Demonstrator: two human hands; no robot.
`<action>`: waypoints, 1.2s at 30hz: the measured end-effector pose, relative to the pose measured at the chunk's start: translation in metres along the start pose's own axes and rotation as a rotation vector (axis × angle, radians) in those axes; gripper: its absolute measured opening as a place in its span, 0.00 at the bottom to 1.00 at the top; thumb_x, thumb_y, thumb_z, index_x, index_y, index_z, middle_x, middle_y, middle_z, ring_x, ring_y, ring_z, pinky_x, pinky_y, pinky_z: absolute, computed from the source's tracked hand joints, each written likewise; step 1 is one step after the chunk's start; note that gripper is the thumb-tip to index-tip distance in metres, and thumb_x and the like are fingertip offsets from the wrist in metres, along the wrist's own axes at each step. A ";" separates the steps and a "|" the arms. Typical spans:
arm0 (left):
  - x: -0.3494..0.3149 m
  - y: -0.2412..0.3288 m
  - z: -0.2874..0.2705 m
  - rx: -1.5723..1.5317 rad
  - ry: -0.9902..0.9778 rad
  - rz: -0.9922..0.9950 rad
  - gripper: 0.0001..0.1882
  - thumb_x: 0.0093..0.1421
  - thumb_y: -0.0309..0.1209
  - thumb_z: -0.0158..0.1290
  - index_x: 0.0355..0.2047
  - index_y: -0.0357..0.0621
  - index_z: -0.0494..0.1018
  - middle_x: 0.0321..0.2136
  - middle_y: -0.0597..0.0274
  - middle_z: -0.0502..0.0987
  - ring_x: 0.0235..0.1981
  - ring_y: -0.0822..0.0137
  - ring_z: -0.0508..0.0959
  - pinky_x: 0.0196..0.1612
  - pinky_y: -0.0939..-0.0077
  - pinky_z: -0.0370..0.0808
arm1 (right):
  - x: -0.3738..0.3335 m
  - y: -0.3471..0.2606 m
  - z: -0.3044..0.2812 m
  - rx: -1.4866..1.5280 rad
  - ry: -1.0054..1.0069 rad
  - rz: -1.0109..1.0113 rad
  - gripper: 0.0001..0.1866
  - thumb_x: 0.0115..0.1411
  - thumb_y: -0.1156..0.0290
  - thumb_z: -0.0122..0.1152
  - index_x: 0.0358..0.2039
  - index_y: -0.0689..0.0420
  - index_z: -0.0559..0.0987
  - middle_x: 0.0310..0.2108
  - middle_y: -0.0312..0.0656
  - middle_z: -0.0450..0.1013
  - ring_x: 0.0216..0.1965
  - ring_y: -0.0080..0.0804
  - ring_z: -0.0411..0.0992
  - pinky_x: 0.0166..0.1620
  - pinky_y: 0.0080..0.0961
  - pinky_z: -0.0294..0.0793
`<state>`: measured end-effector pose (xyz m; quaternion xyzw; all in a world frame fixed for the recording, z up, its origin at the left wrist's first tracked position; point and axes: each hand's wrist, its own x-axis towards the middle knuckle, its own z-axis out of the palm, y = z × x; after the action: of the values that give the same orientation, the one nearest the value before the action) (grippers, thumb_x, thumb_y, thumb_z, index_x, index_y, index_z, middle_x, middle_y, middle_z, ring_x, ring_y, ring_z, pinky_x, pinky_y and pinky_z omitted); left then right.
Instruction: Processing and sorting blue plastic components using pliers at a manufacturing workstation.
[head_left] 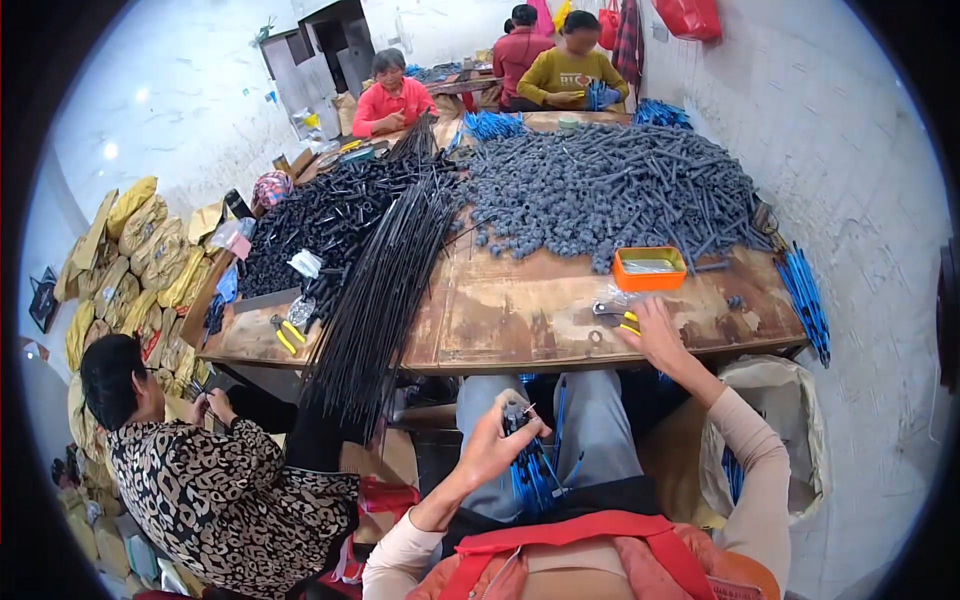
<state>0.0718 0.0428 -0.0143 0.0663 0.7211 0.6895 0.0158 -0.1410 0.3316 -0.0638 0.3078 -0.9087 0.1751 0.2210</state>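
Above my lap, my left hand (pixel 497 438) is closed around a bundle of thin blue rods (pixel 535 480) with dark grey ends. The rods hang down between my knees, and some of the bundle is hidden by my fingers. My right hand (pixel 660 338) is at the table's near edge, its thumb and fingers around the yellow handles of small pliers (pixel 612 311). The metal jaws point left and lie at the tabletop. Just beyond sits an orange open tin (pixel 650 268) with clear thin pieces inside.
A big heap of grey plastic parts (pixel 610 180) covers the far table (pixel 500 310). Black parts (pixel 310 220) and long black rods (pixel 385 280) lie left. Another yellow-handled pair of pliers (pixel 288 333) rests there. Blue rods (pixel 803 300) overhang the right edge; a white sack (pixel 770 400) stands below. Co-workers sit around.
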 end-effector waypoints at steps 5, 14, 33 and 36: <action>0.004 0.000 0.001 0.048 -0.022 0.034 0.05 0.62 0.25 0.52 0.34 0.39 0.67 0.28 0.59 0.79 0.35 0.70 0.79 0.42 0.75 0.75 | 0.013 -0.002 -0.019 0.522 0.156 0.350 0.16 0.62 0.61 0.58 0.40 0.61 0.71 0.35 0.43 0.69 0.38 0.35 0.68 0.45 0.32 0.67; -0.007 0.009 0.010 0.050 -0.050 -0.008 0.05 0.61 0.25 0.54 0.34 0.40 0.68 0.28 0.61 0.79 0.34 0.73 0.79 0.41 0.77 0.74 | -0.034 -0.117 -0.074 1.213 -0.771 0.628 0.17 0.67 0.55 0.52 0.34 0.59 0.74 0.24 0.36 0.72 0.23 0.22 0.71 0.28 0.19 0.70; -0.012 0.007 0.011 0.027 0.201 0.047 0.06 0.55 0.22 0.54 0.31 0.39 0.68 0.23 0.62 0.78 0.28 0.76 0.77 0.33 0.79 0.72 | -0.034 -0.164 -0.104 -0.023 -0.116 -0.250 0.37 0.47 0.84 0.52 0.60 0.42 0.72 0.45 0.47 0.66 0.46 0.47 0.67 0.49 0.37 0.67; -0.020 0.004 0.016 -0.005 0.204 0.016 0.07 0.54 0.22 0.55 0.32 0.39 0.68 0.23 0.61 0.79 0.28 0.76 0.77 0.33 0.79 0.73 | -0.034 -0.172 -0.107 -0.098 -0.104 -0.333 0.37 0.47 0.86 0.52 0.59 0.44 0.73 0.50 0.48 0.66 0.50 0.48 0.66 0.53 0.39 0.66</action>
<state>0.0941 0.0565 -0.0121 0.0014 0.7165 0.6947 -0.0629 0.0241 0.2682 0.0397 0.4514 -0.8629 0.0757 0.2143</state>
